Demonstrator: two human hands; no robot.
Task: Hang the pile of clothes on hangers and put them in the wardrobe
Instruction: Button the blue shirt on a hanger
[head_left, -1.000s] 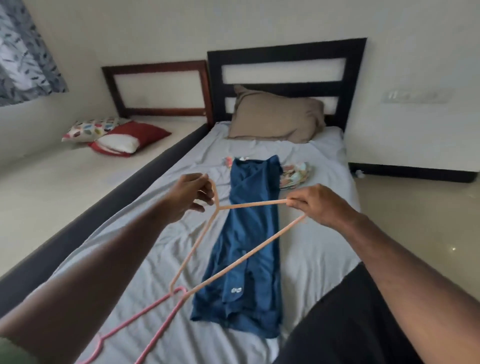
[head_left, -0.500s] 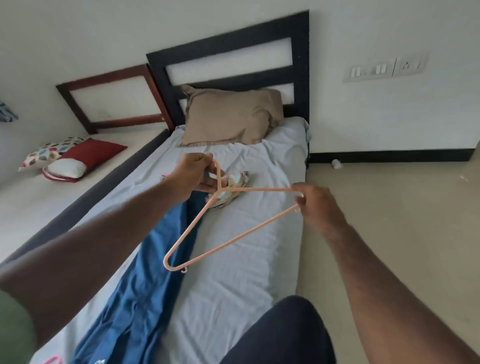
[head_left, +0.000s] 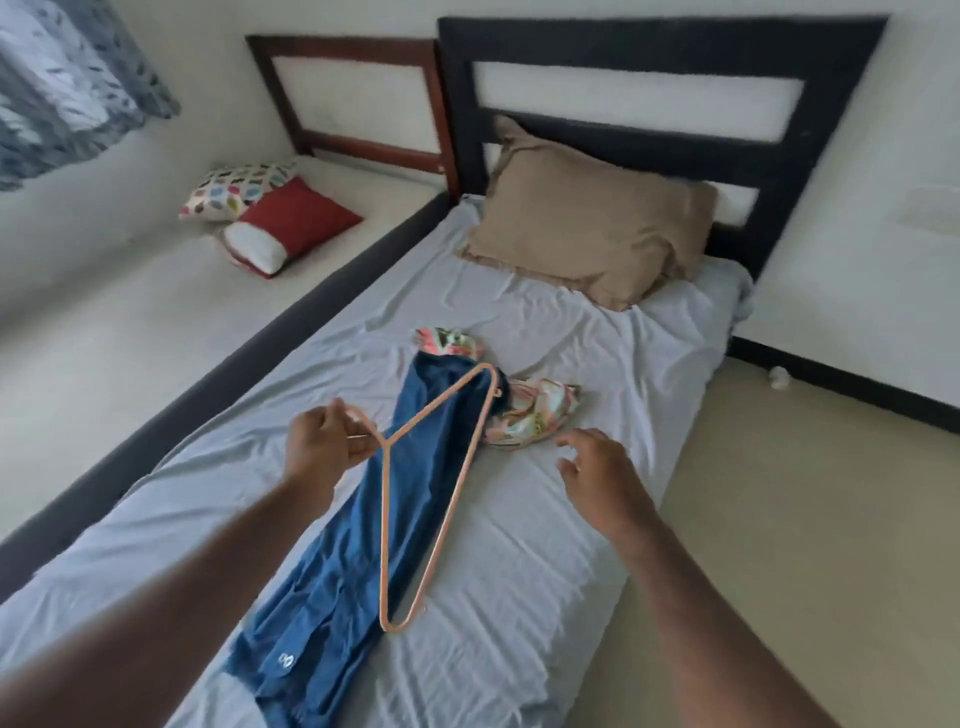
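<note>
2 bare forearms, no sleeves visible

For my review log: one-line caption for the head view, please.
Left hand holds a peach hanger above a blue garment on the bed; right hand open.

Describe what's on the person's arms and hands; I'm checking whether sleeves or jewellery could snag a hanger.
Both forearms are bare right down to the wrists: no sleeves, watch or bracelets show. The left hand and right hand wear no gloves, and no rings can be made out, though the picture is slightly blurred. The upper arms lie outside the view.
</note>
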